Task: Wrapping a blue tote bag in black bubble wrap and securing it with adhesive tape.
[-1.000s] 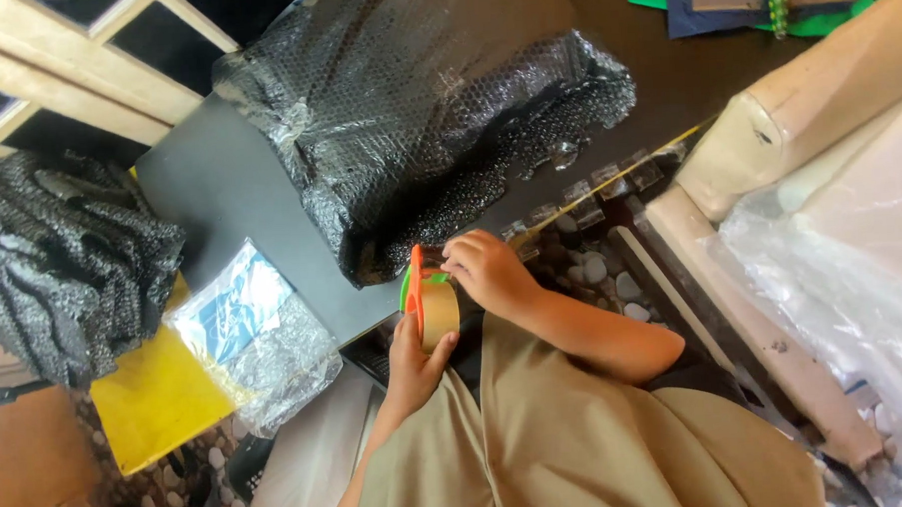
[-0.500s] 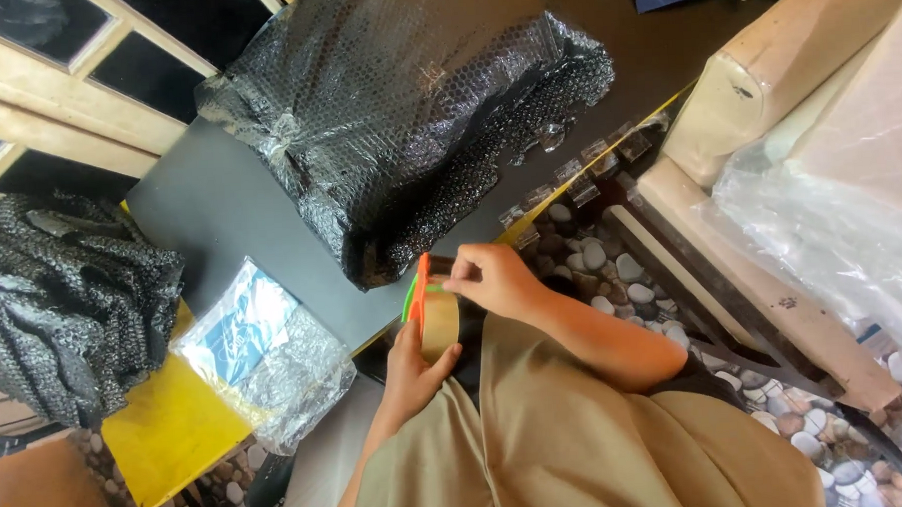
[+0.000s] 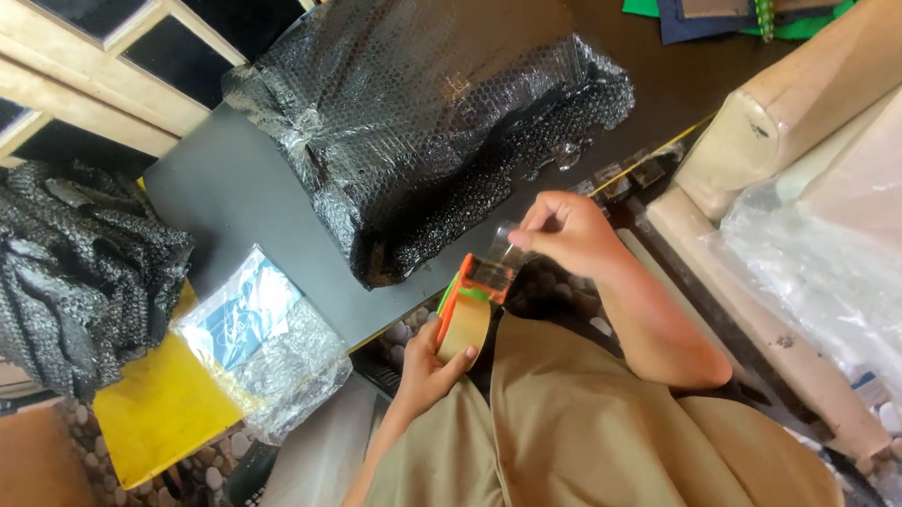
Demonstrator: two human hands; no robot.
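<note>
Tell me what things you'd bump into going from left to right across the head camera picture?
Crumpled black bubble wrap → yellow sheet → small clear-wrapped packet → left hand holding the tape dispenser → right hand pulling tape → clear plastic sheet.

Bright daylight from right | glare on crinkled black bubble-wrap bundle [image 3: 426, 114] at upper centre | overexposed right edge | mostly sharp, slight wide-angle bending

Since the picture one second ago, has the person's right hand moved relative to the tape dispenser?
Yes. The right hand has drawn away from the tape dispenser, up and to the right, stretching clear tape between them; the left hand grips the roll.
</note>
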